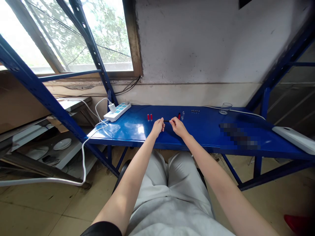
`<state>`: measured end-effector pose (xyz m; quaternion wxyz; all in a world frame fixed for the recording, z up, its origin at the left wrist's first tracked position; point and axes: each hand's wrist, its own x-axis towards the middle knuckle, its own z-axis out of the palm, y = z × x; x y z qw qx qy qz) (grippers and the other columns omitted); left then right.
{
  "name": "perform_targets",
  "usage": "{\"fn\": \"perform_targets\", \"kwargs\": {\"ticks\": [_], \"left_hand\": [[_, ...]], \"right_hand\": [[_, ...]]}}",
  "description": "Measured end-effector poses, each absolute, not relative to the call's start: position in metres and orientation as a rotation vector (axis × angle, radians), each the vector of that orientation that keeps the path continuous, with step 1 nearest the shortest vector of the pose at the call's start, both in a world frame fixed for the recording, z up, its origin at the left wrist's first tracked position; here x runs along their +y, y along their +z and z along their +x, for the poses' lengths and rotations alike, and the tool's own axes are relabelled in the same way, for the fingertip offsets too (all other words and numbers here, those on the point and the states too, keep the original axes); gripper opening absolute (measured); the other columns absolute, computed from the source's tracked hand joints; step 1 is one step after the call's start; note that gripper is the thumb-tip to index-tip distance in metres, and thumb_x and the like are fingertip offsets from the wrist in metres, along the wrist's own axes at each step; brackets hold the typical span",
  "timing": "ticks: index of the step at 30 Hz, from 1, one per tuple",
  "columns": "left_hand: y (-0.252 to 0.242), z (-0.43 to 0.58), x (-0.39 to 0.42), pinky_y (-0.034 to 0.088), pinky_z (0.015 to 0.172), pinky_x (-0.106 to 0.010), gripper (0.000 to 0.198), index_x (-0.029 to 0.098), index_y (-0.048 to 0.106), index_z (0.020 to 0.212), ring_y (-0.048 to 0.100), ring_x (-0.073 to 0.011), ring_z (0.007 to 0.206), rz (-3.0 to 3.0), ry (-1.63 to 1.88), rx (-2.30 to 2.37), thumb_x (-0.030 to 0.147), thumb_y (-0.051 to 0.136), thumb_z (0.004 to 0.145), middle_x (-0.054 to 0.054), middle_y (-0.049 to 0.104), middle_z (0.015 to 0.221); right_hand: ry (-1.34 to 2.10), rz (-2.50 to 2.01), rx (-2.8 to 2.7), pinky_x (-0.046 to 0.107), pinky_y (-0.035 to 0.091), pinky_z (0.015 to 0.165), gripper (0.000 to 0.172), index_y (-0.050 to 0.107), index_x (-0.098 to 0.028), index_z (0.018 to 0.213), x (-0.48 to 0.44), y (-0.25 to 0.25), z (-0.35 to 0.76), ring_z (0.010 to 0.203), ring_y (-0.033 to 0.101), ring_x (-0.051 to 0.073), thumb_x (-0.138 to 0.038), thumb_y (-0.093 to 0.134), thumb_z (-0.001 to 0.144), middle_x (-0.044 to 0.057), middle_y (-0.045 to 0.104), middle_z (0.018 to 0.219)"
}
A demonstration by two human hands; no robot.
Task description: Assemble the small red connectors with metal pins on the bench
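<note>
Between my two hands, above the front part of the blue table (206, 131), runs a short, thin dark rod (166, 121). My left hand (158, 126) is closed on its left end, and my right hand (178, 126) pinches the right end with the fingertips. What the rod is I cannot make out at this size. Just beyond my left hand stand two small red cylinders with clear ends (150, 117). Behind my right hand are a small red and black piece (179, 115) and some clear small pieces (182, 115). Several tiny metal bits (195, 111) form a row farther back.
A white power strip (117, 112) with a plugged-in cord lies at the table's left end. Toward the back right sits a clear glass (225, 108). A blurred-out dark object (238, 136) and a white flat device (295, 138) are on the right. Blue posts frame both sides.
</note>
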<state>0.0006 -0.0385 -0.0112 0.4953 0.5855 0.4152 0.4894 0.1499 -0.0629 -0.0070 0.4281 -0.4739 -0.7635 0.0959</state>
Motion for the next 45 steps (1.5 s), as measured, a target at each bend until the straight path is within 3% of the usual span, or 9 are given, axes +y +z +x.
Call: {"fn": "perform_targets", "kwargs": {"ticks": [15, 36, 45], "left_hand": [[-0.006, 0.001, -0.041, 0.024, 0.034, -0.019, 0.034, 0.017, 0.039, 0.062, 0.04, -0.005, 0.032, 1.392, 1.178, 1.01, 0.04, 0.037, 0.087, 0.005, 0.042, 0.048], [-0.005, -0.002, -0.038, 0.024, 0.034, -0.019, 0.031, 0.018, 0.035, 0.061, 0.038, -0.0056, 0.03, 1.197, 1.23, 0.952, 0.038, 0.043, 0.085, 0.006, 0.038, 0.044], [-0.002, -0.002, -0.04, 0.023, 0.033, -0.018, 0.026, 0.017, 0.04, 0.066, 0.041, -0.0047, 0.031, 1.186, 1.217, 0.924, 0.034, 0.042, 0.085, 0.004, 0.046, 0.053]], "right_hand": [[0.146, -1.087, -1.914, 0.025, 0.034, 0.056, 0.025, 0.047, -0.02, 0.085, -0.063, -0.006, 0.15, 0.059, 0.043, 0.013, -0.038, 0.032, 0.091, 0.004, 0.051, 0.079], [-0.174, -1.104, -1.963, 0.024, 0.039, 0.058, 0.032, 0.052, -0.021, 0.098, -0.07, -0.003, 0.146, 0.075, 0.056, 0.016, -0.037, 0.025, 0.093, 0.01, 0.059, 0.1], [-0.064, -1.23, -1.93, 0.024, 0.034, 0.049, 0.031, 0.049, -0.019, 0.102, -0.073, -0.001, 0.146, 0.065, 0.054, 0.015, -0.042, 0.03, 0.091, 0.009, 0.058, 0.094]]}}
